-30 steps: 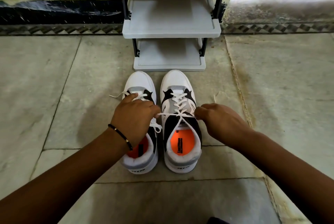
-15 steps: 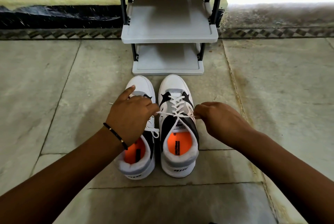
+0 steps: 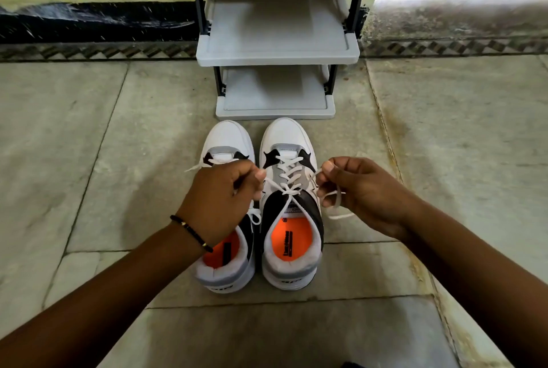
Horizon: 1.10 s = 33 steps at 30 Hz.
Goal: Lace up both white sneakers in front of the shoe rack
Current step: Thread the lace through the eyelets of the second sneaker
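Two white sneakers with black panels and orange insoles stand side by side on the floor. The right sneaker point(image 3: 292, 213) has its white lace point(image 3: 289, 177) crossed up the tongue. My left hand point(image 3: 219, 200) pinches the left end of that lace and covers the middle of the left sneaker point(image 3: 226, 136). My right hand point(image 3: 360, 189) pinches the right end, which loops down past its fingers. The left sneaker's own lace shows only as loose ends beside my left hand.
A grey shoe rack point(image 3: 277, 47) with two bare shelves and black posts stands just beyond the sneaker toes. Stone floor tiles spread on all sides, with a patterned border strip along the wall behind.
Both hands have moved a little apart and upward, drawing the lace ends out from the right sneaker. The right end now hangs in a loop under my right hand. The view has shifted slightly.
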Available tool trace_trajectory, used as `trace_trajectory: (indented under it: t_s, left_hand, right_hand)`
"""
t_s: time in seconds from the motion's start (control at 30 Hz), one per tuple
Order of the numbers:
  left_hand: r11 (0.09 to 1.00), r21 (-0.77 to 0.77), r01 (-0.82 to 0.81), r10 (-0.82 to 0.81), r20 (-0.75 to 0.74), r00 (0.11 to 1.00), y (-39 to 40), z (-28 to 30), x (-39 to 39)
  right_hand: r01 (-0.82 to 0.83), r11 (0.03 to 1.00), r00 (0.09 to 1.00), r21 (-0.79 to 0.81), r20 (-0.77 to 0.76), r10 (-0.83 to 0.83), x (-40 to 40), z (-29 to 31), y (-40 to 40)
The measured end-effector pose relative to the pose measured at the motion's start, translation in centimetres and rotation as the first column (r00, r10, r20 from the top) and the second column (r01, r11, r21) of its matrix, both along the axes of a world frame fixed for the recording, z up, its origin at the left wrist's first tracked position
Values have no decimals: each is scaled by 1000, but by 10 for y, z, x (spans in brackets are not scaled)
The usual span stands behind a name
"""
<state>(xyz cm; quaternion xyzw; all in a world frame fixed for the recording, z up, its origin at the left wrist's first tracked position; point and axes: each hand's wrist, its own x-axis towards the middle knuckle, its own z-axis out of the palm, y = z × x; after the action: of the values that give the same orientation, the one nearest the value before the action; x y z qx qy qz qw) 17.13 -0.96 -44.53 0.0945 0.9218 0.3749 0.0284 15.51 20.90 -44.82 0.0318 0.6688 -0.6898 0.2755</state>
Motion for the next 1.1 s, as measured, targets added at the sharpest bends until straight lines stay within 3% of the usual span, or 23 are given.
trace_trajectory:
  t_s: [0.1, 0.13, 0.2, 0.23, 0.27, 0.33, 0.4, 0.53, 0.6, 0.93, 1.1]
  left_hand:
    - [960, 249, -126, 108, 87, 990, 13, 2, -1]
    - [905, 386, -181, 125, 167, 978, 18, 2, -3]
    - [665, 667, -337, 85, 381, 921, 28, 3, -6]
    - [548, 735, -401, 49, 450, 892, 33, 4, -8]
    - [490, 760, -427, 35, 472, 881, 37, 5, -9]
    - [457, 787, -414, 23, 455, 890, 41, 3, -11]
    - [482, 800, -358, 21, 397, 918, 43, 0, -12]
    - [669, 708, -226, 42, 268, 962, 42, -5, -10]
    - [713, 677, -181, 31, 228, 973, 42, -5, -7]
    - [758, 645, -97, -27, 179, 983, 41, -3, -3]
    - [799, 591, -109, -11, 195, 981, 37, -7, -2]
  right_hand:
    - [118, 987, 993, -112, 3, -118, -1, -5, -11]
    - [139, 980, 990, -140, 2, -140, -2, -6, -14]
    - [162, 964, 987, -213, 26, -160, -3, -6, -21]
    - [171, 953, 985, -252, 40, -166, -4, -6, -24]
    - [178, 941, 984, -289, 53, -169, -4, -4, -26]
    - [175, 917, 984, -359, 72, -160, -4, -1, -31]
    - [174, 902, 985, -396, 82, -154, -3, 1, -34]
    - [181, 920, 983, -347, 51, -174, 0, 2, -37]
    - [169, 923, 986, -346, 42, -164, 1, 1, -39]
    - [192, 962, 981, -196, 20, -192, 2, 2, -40]
    - [175, 942, 984, -286, 32, -173, 2, 6, -43]
